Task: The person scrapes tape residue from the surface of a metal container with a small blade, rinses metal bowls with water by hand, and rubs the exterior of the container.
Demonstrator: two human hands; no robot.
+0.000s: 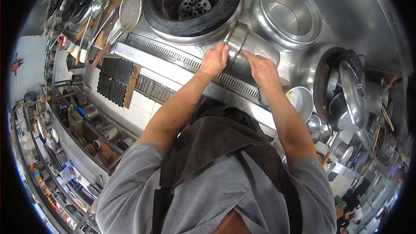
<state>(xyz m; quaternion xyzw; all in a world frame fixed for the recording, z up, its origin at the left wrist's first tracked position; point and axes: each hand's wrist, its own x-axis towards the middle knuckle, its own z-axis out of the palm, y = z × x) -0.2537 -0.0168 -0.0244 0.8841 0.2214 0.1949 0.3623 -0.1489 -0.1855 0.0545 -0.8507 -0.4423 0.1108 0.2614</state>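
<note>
A cylindrical stainless steel pot lies tilted on its side on the steel stove top, just in front of the burner. A raised metal band circles it near its left end. My left hand is closed on the rim at that end, thumb and fingertips pressed together against the metal. On the pot's near side rests my right hand, its index finger stretched toward the band and its other fingers curled against the wall. The pot's underside and some of my right fingertips are hidden.
Behind the pot is a black-ringed wok burner. To its right stands a round steel well. A mesh strainer and ladles lie at the left. Lids and pans crowd the right. A slotted drain runs along the front edge.
</note>
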